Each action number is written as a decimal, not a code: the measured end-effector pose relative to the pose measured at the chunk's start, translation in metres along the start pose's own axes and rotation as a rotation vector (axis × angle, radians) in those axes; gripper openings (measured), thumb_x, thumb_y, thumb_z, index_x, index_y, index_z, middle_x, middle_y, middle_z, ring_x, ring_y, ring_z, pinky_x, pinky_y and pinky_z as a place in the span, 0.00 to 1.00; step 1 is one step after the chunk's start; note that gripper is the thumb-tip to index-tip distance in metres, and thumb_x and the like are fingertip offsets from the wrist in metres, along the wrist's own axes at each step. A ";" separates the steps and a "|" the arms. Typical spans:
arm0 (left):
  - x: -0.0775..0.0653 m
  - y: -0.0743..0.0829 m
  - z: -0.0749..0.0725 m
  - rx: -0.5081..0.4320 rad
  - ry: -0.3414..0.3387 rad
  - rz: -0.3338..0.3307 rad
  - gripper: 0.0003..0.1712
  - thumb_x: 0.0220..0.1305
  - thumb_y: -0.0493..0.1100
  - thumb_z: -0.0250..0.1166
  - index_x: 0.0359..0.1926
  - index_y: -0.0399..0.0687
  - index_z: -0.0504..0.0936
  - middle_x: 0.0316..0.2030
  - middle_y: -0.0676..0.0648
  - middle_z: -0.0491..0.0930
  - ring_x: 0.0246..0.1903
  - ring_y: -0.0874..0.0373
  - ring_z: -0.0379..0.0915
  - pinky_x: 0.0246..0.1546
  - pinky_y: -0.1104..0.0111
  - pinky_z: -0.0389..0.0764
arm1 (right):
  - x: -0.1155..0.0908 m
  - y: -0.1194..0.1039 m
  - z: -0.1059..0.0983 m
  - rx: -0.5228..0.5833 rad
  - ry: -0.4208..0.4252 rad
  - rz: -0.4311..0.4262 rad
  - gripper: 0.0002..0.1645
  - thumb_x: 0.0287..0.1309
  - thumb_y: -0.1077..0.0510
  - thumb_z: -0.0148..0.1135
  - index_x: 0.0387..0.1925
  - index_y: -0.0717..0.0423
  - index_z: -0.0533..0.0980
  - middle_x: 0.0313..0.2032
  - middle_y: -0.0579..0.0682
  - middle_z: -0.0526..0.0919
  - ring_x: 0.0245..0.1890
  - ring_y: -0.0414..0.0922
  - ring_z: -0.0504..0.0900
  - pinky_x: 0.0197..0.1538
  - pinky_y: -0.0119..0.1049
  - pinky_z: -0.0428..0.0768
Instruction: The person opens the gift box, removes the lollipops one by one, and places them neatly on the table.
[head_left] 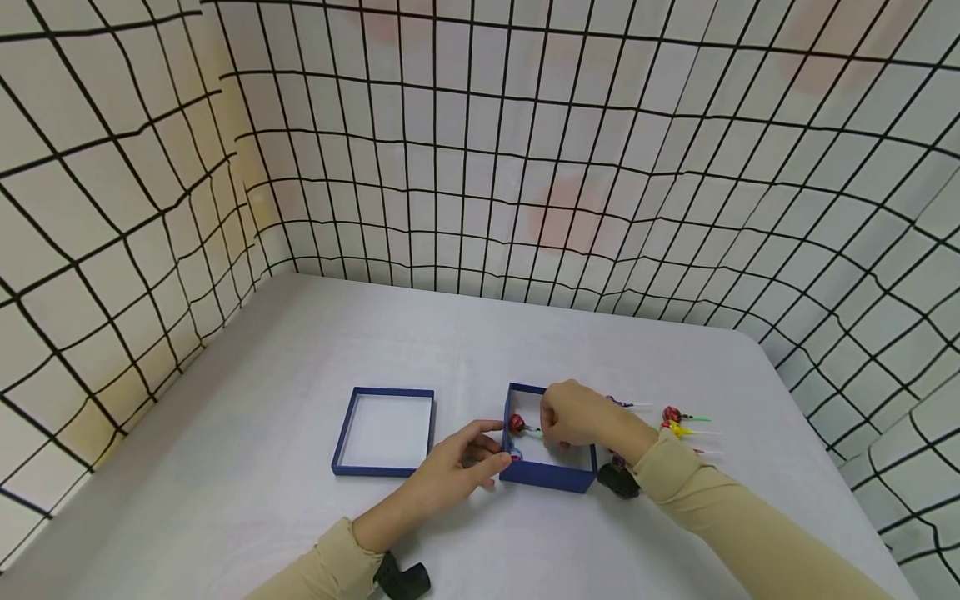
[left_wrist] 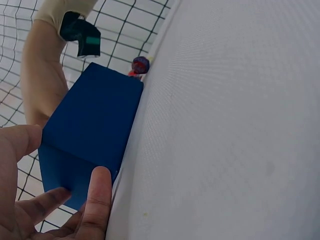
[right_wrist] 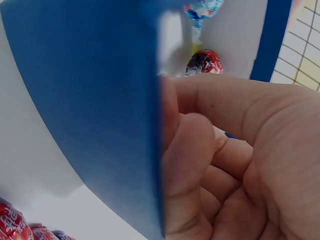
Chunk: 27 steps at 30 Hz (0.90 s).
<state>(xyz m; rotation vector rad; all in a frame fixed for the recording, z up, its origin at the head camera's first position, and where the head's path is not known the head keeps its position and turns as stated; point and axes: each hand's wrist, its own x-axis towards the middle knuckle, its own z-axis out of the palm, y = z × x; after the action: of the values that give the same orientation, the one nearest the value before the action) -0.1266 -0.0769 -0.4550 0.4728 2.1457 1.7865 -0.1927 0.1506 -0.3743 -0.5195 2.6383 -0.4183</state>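
A blue open box (head_left: 551, 477) with a white inside stands before me. Inside it, by the left wall, lies a red-wrapped lollipop (head_left: 517, 423), with a blue-and-red wrapped one (head_left: 515, 454) near the front corner. My left hand (head_left: 457, 458) is at the box's left side; the left wrist view shows its spread fingertips at the blue wall (left_wrist: 70, 172). Over the right wall, my right hand (head_left: 573, 412) reaches into the box with fingers bent. In the right wrist view its thumb (right_wrist: 190, 150) is partly behind the blue wall, so I cannot tell what it holds.
Left of the box lies a shallow blue-edged lid (head_left: 382, 473), white inside up. Several lollipops, including a red one (head_left: 672, 414) and a yellow one (head_left: 678, 429), lie on the white table (head_left: 465, 333) to the right. Black grid netting (head_left: 480, 150) surrounds the table.
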 end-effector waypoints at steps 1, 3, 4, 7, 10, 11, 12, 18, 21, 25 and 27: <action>0.000 0.000 0.000 -0.001 0.000 -0.001 0.31 0.78 0.48 0.67 0.75 0.45 0.73 0.55 0.39 0.85 0.40 0.53 0.88 0.38 0.69 0.85 | -0.001 0.000 -0.001 0.005 0.003 -0.006 0.14 0.66 0.67 0.69 0.24 0.54 0.81 0.20 0.46 0.83 0.20 0.39 0.79 0.27 0.29 0.74; 0.001 0.000 0.000 -0.001 -0.001 0.001 0.31 0.78 0.48 0.67 0.75 0.45 0.73 0.56 0.39 0.85 0.41 0.53 0.88 0.39 0.70 0.85 | -0.004 0.000 -0.004 0.014 0.010 -0.011 0.13 0.67 0.66 0.69 0.25 0.53 0.80 0.21 0.46 0.83 0.21 0.39 0.79 0.28 0.30 0.74; 0.001 0.000 0.000 0.000 -0.001 0.002 0.31 0.78 0.48 0.66 0.75 0.44 0.73 0.56 0.39 0.85 0.41 0.53 0.87 0.39 0.70 0.85 | -0.006 0.000 -0.006 0.017 0.014 -0.014 0.13 0.67 0.66 0.69 0.26 0.53 0.80 0.22 0.46 0.84 0.21 0.39 0.79 0.28 0.30 0.74; 0.001 0.000 0.001 0.005 -0.001 0.004 0.31 0.78 0.48 0.66 0.76 0.44 0.72 0.56 0.40 0.85 0.41 0.53 0.87 0.40 0.69 0.85 | -0.011 0.000 -0.011 0.041 0.023 -0.014 0.11 0.68 0.65 0.69 0.28 0.54 0.81 0.26 0.49 0.86 0.23 0.40 0.80 0.30 0.32 0.76; 0.001 0.001 0.001 0.011 -0.001 0.003 0.32 0.78 0.49 0.66 0.76 0.45 0.72 0.55 0.40 0.85 0.41 0.53 0.87 0.40 0.69 0.86 | -0.016 0.001 -0.016 0.059 0.031 -0.018 0.10 0.70 0.65 0.69 0.30 0.55 0.81 0.30 0.52 0.87 0.24 0.41 0.82 0.31 0.32 0.78; 0.001 0.001 0.001 0.012 -0.001 0.003 0.32 0.78 0.49 0.66 0.76 0.45 0.72 0.55 0.40 0.85 0.41 0.53 0.87 0.41 0.69 0.86 | -0.018 0.002 -0.017 0.072 0.033 -0.019 0.10 0.70 0.65 0.69 0.31 0.55 0.80 0.30 0.52 0.87 0.25 0.41 0.82 0.31 0.32 0.79; 0.001 0.001 0.001 0.012 -0.001 0.003 0.32 0.78 0.48 0.66 0.76 0.45 0.72 0.55 0.40 0.85 0.41 0.53 0.87 0.41 0.69 0.86 | -0.019 0.003 -0.019 0.074 0.035 -0.031 0.09 0.71 0.65 0.68 0.31 0.56 0.80 0.31 0.53 0.87 0.25 0.41 0.82 0.31 0.32 0.80; 0.000 0.000 0.000 0.007 0.004 0.004 0.31 0.78 0.47 0.66 0.76 0.44 0.72 0.55 0.39 0.85 0.40 0.53 0.87 0.41 0.70 0.85 | -0.026 0.014 -0.030 0.098 0.045 -0.093 0.09 0.73 0.64 0.66 0.33 0.56 0.79 0.31 0.53 0.85 0.27 0.42 0.82 0.30 0.32 0.77; 0.000 0.000 0.000 0.003 0.001 0.006 0.31 0.78 0.47 0.66 0.76 0.43 0.72 0.55 0.39 0.84 0.40 0.52 0.87 0.41 0.70 0.85 | -0.031 0.021 -0.035 0.118 0.051 -0.092 0.08 0.73 0.63 0.67 0.34 0.55 0.79 0.32 0.53 0.84 0.27 0.42 0.82 0.29 0.33 0.78; 0.000 0.001 0.001 0.000 -0.006 0.003 0.31 0.78 0.47 0.66 0.76 0.42 0.72 0.55 0.38 0.84 0.41 0.52 0.87 0.41 0.71 0.85 | -0.039 0.031 -0.039 0.145 0.064 -0.105 0.06 0.73 0.62 0.67 0.36 0.55 0.79 0.34 0.51 0.84 0.27 0.43 0.81 0.29 0.33 0.79; 0.000 0.001 0.001 0.002 -0.006 0.002 0.31 0.78 0.47 0.66 0.76 0.42 0.72 0.56 0.39 0.84 0.41 0.52 0.87 0.42 0.71 0.84 | -0.043 0.037 -0.041 0.161 0.070 -0.105 0.06 0.73 0.62 0.67 0.37 0.56 0.80 0.35 0.51 0.83 0.27 0.44 0.81 0.29 0.33 0.79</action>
<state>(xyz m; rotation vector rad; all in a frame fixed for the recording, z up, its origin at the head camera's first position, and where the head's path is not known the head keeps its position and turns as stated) -0.1264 -0.0761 -0.4539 0.4805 2.1438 1.7818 -0.1861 0.2094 -0.3376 -0.6026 2.6223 -0.6866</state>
